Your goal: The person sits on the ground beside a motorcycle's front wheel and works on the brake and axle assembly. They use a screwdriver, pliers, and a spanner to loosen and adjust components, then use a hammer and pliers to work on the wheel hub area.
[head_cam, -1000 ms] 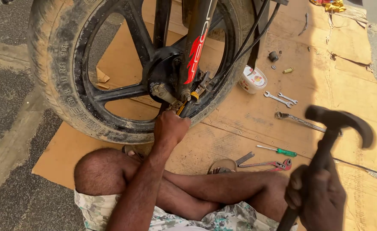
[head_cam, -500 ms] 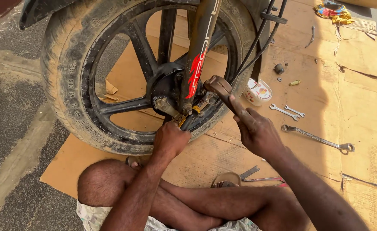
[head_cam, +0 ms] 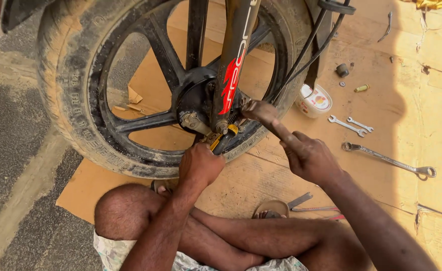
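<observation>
Steel hammer [head_cam: 261, 114], raised well clear of the wheel hub [head_cam: 196, 100] a sec earlier, had come down w/ its head touching the axle end just right of the hub; right hand [head_cam: 309, 158] was wrapped tight round the handle. Left hand [head_cam: 200, 164], just below the hub, was closed on a yellow-handled tool [head_cam: 215, 141] set vs. the fork foot, unmoved. Judged: striking phase underway, axle being driven; spanners [head_cam: 351, 124] lay idle on cardboard [head_cam: 381, 90] well right of the hub.
</observation>
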